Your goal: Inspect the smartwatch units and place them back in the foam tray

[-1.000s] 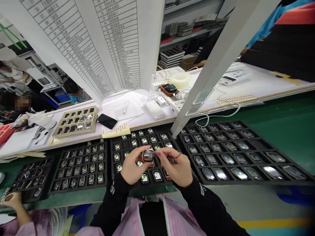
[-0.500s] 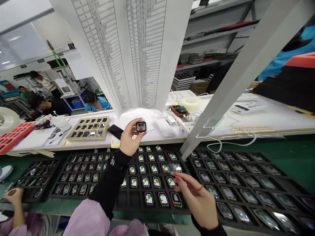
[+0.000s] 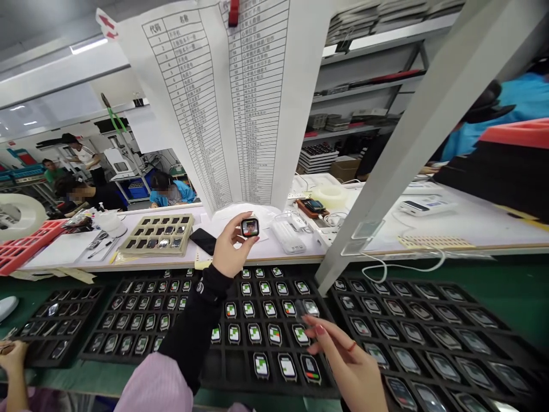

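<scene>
A square smartwatch body [image 3: 250,228] without a strap is pinched at its edges between the thumb and fingers of my left hand [image 3: 231,252], above the bench's front edge. Its lit screen shows a picture of a person. Over the right side of the middle black tray [image 3: 234,372], the fingertips of my right hand [image 3: 343,355] close on a small see-through piece [image 3: 300,310], like a thin film. Just behind it a watch lies in its slot. Most watches in this tray have lit white and green screens.
Black trays of watches stand at left [image 3: 64,320] and right [image 3: 429,326]. On the white bench are a beige tray [image 3: 156,234], a black phone [image 3: 203,240] and a white cable [image 3: 403,269]. A slanted post [image 3: 386,154] rises at right; printed sheets [image 3: 240,114] hang ahead. Another person's hand [image 3: 12,357] is at far left.
The view has tilted upward, so the bench and trays appear lower and more of the printed sheets shows. Both my hands keep nearly the same pose and grip.
</scene>
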Available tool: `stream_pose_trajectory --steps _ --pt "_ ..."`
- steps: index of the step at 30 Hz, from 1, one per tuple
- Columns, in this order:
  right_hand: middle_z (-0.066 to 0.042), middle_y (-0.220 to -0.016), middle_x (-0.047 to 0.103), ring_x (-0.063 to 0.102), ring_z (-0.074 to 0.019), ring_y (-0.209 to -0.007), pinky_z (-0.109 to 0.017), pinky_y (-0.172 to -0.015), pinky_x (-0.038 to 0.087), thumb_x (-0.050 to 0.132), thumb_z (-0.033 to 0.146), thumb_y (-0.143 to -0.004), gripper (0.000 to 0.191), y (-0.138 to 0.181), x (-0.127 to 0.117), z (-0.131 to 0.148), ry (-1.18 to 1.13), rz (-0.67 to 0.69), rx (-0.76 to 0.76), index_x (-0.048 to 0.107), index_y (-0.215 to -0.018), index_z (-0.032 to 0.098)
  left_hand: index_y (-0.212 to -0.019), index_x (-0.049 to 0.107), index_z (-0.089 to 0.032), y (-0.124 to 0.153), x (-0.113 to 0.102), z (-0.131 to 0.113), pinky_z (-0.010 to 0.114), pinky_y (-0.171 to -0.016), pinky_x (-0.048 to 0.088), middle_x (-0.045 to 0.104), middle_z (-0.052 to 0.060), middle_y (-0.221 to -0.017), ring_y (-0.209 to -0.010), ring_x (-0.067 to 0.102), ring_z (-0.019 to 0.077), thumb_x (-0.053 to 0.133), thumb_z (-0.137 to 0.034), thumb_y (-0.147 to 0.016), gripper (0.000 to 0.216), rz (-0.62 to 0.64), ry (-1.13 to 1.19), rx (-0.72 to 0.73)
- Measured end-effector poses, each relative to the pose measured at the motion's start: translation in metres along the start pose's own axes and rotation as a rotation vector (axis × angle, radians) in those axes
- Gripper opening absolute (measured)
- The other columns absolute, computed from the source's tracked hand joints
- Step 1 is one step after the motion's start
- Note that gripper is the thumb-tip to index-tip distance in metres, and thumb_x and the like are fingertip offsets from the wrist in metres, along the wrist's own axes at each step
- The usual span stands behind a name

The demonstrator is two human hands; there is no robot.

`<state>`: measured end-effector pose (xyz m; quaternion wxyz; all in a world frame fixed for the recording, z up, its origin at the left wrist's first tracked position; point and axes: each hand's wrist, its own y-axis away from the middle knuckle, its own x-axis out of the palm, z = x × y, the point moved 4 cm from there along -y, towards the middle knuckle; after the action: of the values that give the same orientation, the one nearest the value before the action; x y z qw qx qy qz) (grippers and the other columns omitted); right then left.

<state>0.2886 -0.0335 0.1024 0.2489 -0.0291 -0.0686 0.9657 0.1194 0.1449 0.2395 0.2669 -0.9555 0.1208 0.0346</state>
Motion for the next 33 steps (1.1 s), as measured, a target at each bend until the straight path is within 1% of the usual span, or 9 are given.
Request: stream_pose_trajectory --steps 6,14,21,23,27,28,30,32,33 --pt "-0.01 -0.091 0.073 0.066 -0.0211 -0.056 -0.027 -0.049 0.061 0.072 0.048 -0.077 0.03 -0.004 0.004 -0.002 -0.009 -0.008 -0.022 0.078 -0.089 0.022 -0.121 0.056 -0.023 0.005 -0.004 -0.003 0.021 -0.062 0.048 0.058 0.009 -0.124 -0.078 0.058 0.012 0.068 -0.022 -0.076 0.047 -0.003 -0.029 0.001" --pt "-0.009 -0.092 0.073 0.066 -0.0205 -0.055 -0.026 -0.05 0.061 0.072 0.048 -0.076 0.029 -0.002 0.007 0.0 0.003 0.004 -0.008 0.078 -0.089 0.022 -0.12 0.055 -0.021 0.009 -0.004 -0.01 0.019 -0.058 0.046 0.058 0.009 -0.119 -0.074 0.055 0.0109 0.068 -0.021 -0.075 0.047 -0.004 -0.002 -0.026" --pt "-0.009 -0.091 0.074 0.066 -0.0206 -0.054 -0.027 -0.051 0.061 0.072 0.05 -0.076 0.032 0.001 0.007 -0.005 0.022 0.02 0.011 0.078 -0.089 0.022 -0.12 0.057 -0.021 0.012 -0.005 -0.012 0.021 -0.065 0.047 0.058 0.009 -0.119 -0.081 0.057 0.0128 0.063 -0.025 -0.081 0.04 -0.014 0.011 -0.015" --pt "-0.01 -0.091 0.074 0.066 -0.021 -0.057 -0.027 -0.051 0.061 0.072 0.05 -0.076 0.033 0.001 0.007 -0.01 0.016 0.034 0.039 0.077 -0.093 0.021 -0.119 0.057 -0.022 0.013 -0.005 -0.01 0.022 -0.066 0.048 0.058 0.009 -0.12 -0.082 0.058 0.0134 0.063 -0.026 -0.081 0.038 -0.017 0.015 -0.013" --pt "-0.011 -0.096 0.073 0.066 -0.0206 -0.064 -0.028 -0.052 0.06 0.073 0.045 -0.08 0.048 -0.002 0.009 -0.012 -0.117 0.071 0.071 0.064 -0.12 0.02 -0.121 0.056 -0.022 0.019 -0.001 -0.008 0.021 -0.061 0.046 0.057 0.009 -0.121 -0.077 0.055 0.0122 0.065 -0.025 -0.079 0.043 0.001 0.007 -0.037" --pt "-0.011 -0.095 0.072 0.065 -0.0199 -0.063 -0.028 -0.051 0.059 0.073 0.044 -0.08 0.05 -0.004 0.009 -0.008 -0.152 0.072 0.07 0.062 -0.122 0.019 -0.123 0.055 -0.023 0.023 0.002 -0.007 0.021 -0.061 0.046 0.058 0.008 -0.119 -0.074 0.054 0.0112 0.066 -0.025 -0.079 0.045 0.02 0.005 -0.05" --pt "-0.012 -0.089 0.072 0.063 -0.0179 -0.058 -0.027 -0.049 0.057 0.072 0.044 -0.081 0.041 -0.009 0.011 0.004 -0.191 0.064 0.063 0.067 -0.112 0.017 -0.126 0.053 -0.024 0.035 0.01 -0.004 0.021 -0.061 0.046 0.06 0.006 -0.109 -0.066 0.05 0.009 0.067 -0.024 -0.079 0.049 0.074 0.001 -0.093" --pt "-0.011 -0.082 0.071 0.059 -0.0149 -0.051 -0.025 -0.047 0.055 0.072 0.045 -0.081 0.03 -0.014 0.012 0.021 -0.207 0.051 0.026 0.071 -0.091 0.016 -0.129 0.052 -0.025 0.053 0.019 -0.001 0.023 -0.063 0.047 0.061 0.004 -0.099 -0.059 0.047 0.0077 0.066 -0.022 -0.079 0.051 0.126 -0.013 -0.151" --pt "-0.009 -0.079 0.07 0.056 -0.0133 -0.048 -0.025 -0.046 0.054 0.072 0.045 -0.081 0.028 -0.016 0.013 0.03 -0.213 0.047 -0.001 0.071 -0.085 0.017 -0.129 0.052 -0.025 0.063 0.024 0.001 0.024 -0.065 0.047 0.062 0.004 -0.099 -0.058 0.047 0.0075 0.066 -0.021 -0.08 0.051 0.145 -0.021 -0.176"
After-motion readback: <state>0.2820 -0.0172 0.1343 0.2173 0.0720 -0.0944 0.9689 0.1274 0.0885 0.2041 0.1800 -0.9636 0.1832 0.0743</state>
